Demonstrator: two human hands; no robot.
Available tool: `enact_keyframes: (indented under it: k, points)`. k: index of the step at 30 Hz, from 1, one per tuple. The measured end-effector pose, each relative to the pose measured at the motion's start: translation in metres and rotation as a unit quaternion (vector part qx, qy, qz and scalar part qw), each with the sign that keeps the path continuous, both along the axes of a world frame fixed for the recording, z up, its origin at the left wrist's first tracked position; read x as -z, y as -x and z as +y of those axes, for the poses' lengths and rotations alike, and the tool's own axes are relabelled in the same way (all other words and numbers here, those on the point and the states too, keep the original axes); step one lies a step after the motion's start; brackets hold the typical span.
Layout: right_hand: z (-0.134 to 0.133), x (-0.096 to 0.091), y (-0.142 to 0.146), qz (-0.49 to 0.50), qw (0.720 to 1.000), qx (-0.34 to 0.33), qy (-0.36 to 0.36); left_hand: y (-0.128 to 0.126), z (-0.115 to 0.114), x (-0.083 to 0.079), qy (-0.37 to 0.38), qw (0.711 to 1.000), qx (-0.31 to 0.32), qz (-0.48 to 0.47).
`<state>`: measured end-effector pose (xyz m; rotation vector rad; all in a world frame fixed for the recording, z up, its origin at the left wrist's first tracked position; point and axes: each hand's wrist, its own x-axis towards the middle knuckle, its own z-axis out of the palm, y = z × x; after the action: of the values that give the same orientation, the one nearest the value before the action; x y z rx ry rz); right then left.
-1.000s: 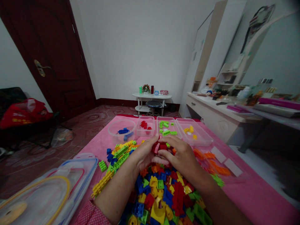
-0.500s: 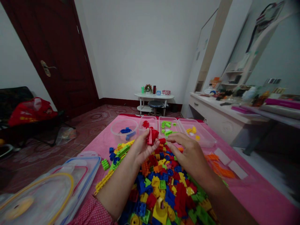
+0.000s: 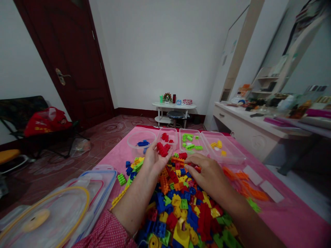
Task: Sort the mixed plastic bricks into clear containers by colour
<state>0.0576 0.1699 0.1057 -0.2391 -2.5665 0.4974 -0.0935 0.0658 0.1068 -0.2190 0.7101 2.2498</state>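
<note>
My left hand (image 3: pixel 154 162) is turned palm up, its fingers curled around several red toy bricks (image 3: pixel 163 149). My right hand (image 3: pixel 207 168) reaches over the far side of a mixed pile of toy bricks (image 3: pixel 178 206), palm down, thumb and fingers apart. Its fingertips are beside a red brick (image 3: pixel 183 155) on the pile; contact is unclear. Just beyond my left hand stands a clear container (image 3: pixel 175 137) with red bricks. To its left is a round clear tub (image 3: pixel 128 140) with blue bricks.
Clear boxes hold green bricks (image 3: pixel 190 146) and yellow bricks (image 3: pixel 219 144); orange pieces (image 3: pixel 254 190) lie in another at right. Stacked clear lids (image 3: pixel 64 210) lie at the left on the pink cloth (image 3: pixel 110 156). A dressing table (image 3: pixel 240 117) stands beyond on the right.
More red bricks now show in my left hand, which has tilted palm up. My right hand has stayed over the pile with its fingers bent lower. The view has shifted slightly left.
</note>
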Motion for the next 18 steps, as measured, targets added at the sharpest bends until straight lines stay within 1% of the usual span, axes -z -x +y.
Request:
enact_keyframes:
  k: [2, 4, 8, 11, 14, 16, 18]
  points:
    - [0.000, 0.000, 0.000, -0.012, 1.000, 0.006, -0.001, 0.002, 0.000, 0.002, 0.037, 0.999, -0.035, -0.018]
    - [0.001, 0.000, -0.001, -0.009, 1.000, 0.007, 0.001, 0.005, -0.001, 0.002, 0.061, 0.997, -0.048, -0.030]
    - [0.002, 0.000, -0.001, -0.001, 1.000, 0.005, 0.004, 0.014, 0.004, -0.006, 0.087, 0.994, -0.067, -0.007]
    - [0.001, -0.003, -0.002, -0.008, 1.000, 0.005, 0.009, 0.025, 0.016, -0.018, 0.098, 0.992, -0.074, 0.024]
    - [-0.001, -0.007, -0.005, -0.006, 1.000, 0.005, 0.016, 0.040, 0.033, -0.027, 0.115, 0.989, -0.082, 0.050]
    - [-0.001, -0.010, -0.007, 0.005, 1.000, 0.005, 0.019, 0.050, 0.045, -0.030, 0.131, 0.985, -0.083, 0.068]
    - [-0.001, -0.012, -0.009, 0.016, 1.000, 0.006, 0.022, 0.060, 0.054, -0.030, 0.148, 0.982, -0.083, 0.088]
